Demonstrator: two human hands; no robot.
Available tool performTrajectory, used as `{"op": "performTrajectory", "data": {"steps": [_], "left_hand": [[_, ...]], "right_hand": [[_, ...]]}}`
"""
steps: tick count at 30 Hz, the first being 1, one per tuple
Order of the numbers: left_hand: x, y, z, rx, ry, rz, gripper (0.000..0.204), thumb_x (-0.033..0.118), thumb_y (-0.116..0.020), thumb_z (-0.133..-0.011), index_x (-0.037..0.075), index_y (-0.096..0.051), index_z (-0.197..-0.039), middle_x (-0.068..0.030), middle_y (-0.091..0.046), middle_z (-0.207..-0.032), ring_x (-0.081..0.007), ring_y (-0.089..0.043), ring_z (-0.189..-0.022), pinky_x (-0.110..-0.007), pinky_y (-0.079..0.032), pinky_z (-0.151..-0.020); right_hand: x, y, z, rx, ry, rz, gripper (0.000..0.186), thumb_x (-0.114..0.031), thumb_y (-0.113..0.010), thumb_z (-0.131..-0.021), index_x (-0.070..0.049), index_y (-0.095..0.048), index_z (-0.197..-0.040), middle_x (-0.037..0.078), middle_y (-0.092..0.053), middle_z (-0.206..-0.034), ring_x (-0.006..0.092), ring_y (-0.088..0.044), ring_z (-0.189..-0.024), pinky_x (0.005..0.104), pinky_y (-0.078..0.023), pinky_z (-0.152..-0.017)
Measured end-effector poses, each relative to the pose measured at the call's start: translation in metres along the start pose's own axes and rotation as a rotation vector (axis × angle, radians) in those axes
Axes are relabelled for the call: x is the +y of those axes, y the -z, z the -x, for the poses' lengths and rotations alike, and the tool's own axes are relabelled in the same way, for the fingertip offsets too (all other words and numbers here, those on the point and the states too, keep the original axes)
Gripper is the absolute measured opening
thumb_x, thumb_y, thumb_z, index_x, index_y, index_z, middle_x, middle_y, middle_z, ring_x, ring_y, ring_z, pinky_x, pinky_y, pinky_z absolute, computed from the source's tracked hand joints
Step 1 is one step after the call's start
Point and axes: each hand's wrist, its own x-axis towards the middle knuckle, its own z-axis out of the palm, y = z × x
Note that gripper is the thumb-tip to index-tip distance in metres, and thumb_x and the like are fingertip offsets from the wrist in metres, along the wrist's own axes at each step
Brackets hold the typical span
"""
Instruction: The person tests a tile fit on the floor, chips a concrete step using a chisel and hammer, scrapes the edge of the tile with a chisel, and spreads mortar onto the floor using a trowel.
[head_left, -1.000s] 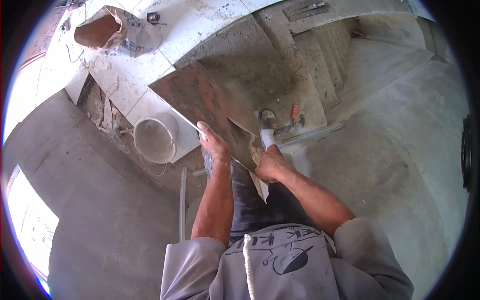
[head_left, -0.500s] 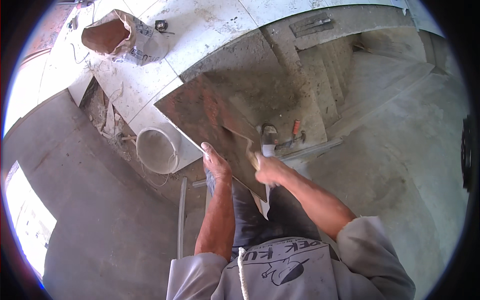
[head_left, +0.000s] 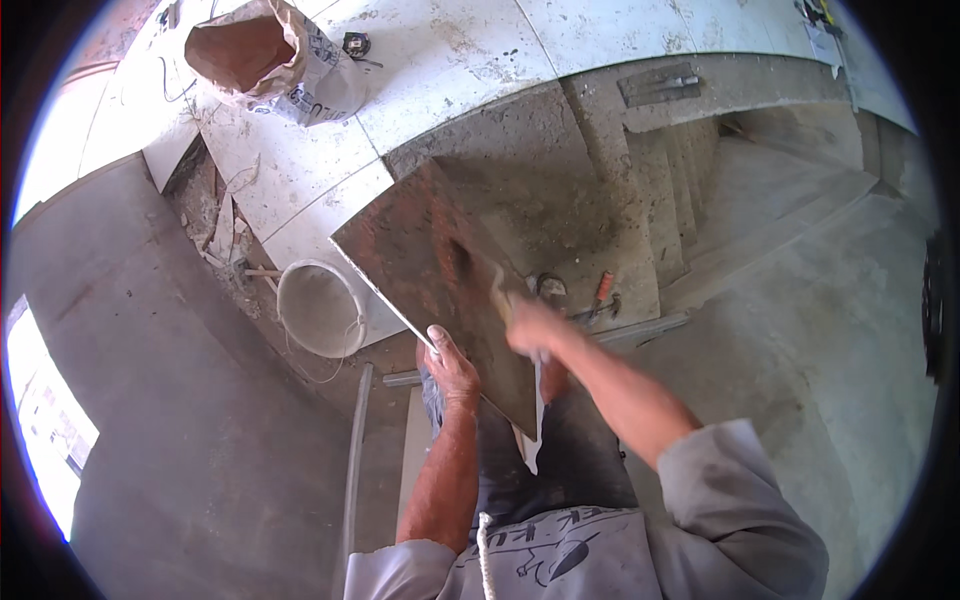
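Tile (head_left: 405,250), mottled reddish-brown face visible, lies slanted at the centre of the frame. Left hand (head_left: 455,375) grips its lower-left edge, thumb along the rim; remaining fingers hidden. Right hand (head_left: 537,326), motion-blurred, is closed around the handle of a trowel (head_left: 499,288) over the tile; exact finger positions cannot be told. Bucket (head_left: 317,308) left of centre; open sack (head_left: 325,88) upper left.

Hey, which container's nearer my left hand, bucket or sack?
The bucket, up and left of your left hand; the sack sits farther off, on white tiles.
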Motion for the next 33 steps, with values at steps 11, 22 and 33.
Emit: {"op": "performTrajectory", "data": {"steps": [11, 22, 33], "left_hand": [[0.008, 0.018, -0.003, -0.094, 0.159, -0.17, 0.064, 0.054, -0.026, -0.094, -0.006, -0.047, -0.088, -0.0205, -0.046, -0.078, -0.0316, -0.042, -0.075, -0.043, -0.035, -0.074], [-0.033, 0.03, -0.01, -0.021, -0.14, -0.325, 0.056, 0.047, -0.027, -0.096, -0.002, -0.044, -0.075, -0.0141, -0.045, -0.068, -0.0282, -0.044, -0.064, -0.042, -0.035, -0.062], [-0.019, 0.03, -0.018, -0.104, 0.053, 0.019, 0.054, 0.05, -0.036, -0.094, 0.002, -0.041, -0.068, -0.0039, -0.038, -0.053, -0.0188, -0.036, -0.05, -0.036, -0.028, -0.049]], "right_hand": [[-0.06, 0.039, -0.097, 0.027, -0.118, -0.119, 0.058, -0.013, -0.057, -0.074, 0.005, -0.038, -0.125, 0.027, -0.062, -0.095, 0.0388, -0.063, -0.087, 0.0417, -0.052, -0.07], [-0.045, 0.016, -0.11, 0.13, 0.072, 0.02, 0.065, -0.016, -0.06, -0.072, 0.007, -0.034, -0.128, 0.029, -0.06, -0.1, 0.0394, -0.06, -0.094, 0.0419, -0.049, -0.08], [-0.013, 0.0, -0.02, 0.012, 0.008, -0.061, 0.072, -0.017, -0.061, -0.07, -0.002, -0.031, -0.133, 0.028, -0.061, -0.096, 0.0387, -0.063, -0.085, 0.0423, -0.051, -0.074]]}}
